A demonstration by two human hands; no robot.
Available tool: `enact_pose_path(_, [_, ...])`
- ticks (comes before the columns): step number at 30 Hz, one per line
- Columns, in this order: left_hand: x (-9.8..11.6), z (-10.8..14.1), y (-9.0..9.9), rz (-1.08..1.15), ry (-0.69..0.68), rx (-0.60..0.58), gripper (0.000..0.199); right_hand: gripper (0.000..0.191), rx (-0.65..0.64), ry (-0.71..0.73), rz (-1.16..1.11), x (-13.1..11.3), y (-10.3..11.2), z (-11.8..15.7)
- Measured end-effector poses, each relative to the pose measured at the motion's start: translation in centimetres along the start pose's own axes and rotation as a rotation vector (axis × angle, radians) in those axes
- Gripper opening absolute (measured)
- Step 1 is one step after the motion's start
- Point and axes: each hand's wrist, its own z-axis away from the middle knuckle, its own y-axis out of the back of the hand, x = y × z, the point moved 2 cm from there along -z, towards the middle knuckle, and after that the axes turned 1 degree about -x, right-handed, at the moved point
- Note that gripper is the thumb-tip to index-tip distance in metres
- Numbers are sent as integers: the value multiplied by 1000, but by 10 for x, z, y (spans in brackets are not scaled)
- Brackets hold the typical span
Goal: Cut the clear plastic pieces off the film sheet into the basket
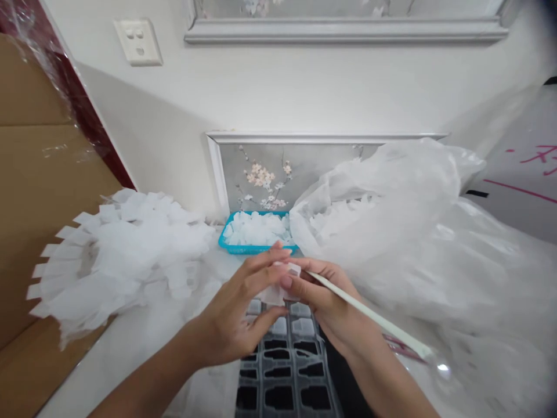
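Both hands meet at the centre around a small white translucent plastic piece (274, 295). My left hand (235, 307) has its fingers over the top of it and its thumb below. My right hand (333, 299) pinches the piece between thumb and fingers. A slim pale green stick (369, 316) also lies in the right hand, slanting down over the wrist to a shiny rounded end. Under the hands is a tray of dark compartments (278, 374); white pieces sit in its far cells, and nearer cells look dark. Fingers partly hide the piece.
A blue basket (250, 250) of white pieces stands against the wall. Left lies a heap of white tabbed strips (117, 249) beside a cardboard box (39, 191). A large clear plastic bag (418, 209) holding white pieces fills the right, near a reddish tool (402, 348), partly hidden.
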Motion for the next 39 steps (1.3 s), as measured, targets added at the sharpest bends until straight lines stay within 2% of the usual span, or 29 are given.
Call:
enact_pose_path(4, [-7,2,3,6,125,26,82,31,69,-1,35,0,3,0])
enact_pose_path(8, [-13,4,5,-31,245,-22,87,27,15,4,69,-2,3,1])
enact_pose_path(11, [-12,4,7,-13,198,-7,89,21,-25,-25,102,-1,4,2])
enact_pose_path(16, [-9,2,9,-35,130,-37,92,24,7,-80,151,3,7,3])
enact_pose_path(22, [-9,2,8,-98,124,-35,91,23,-50,-65,117,2,3,3])
enact_pose_path(27, [-9,3,6,-120,117,-24,91,23,-43,-54,125,1,2,3])
enact_pose_path(36, [-11,1,7,-62,153,-46,93,24,-86,-65,105,0,-1,6])
enact_pose_path(39, [-11,4,5,-43,128,-50,92,24,-86,-58,120,1,0,5])
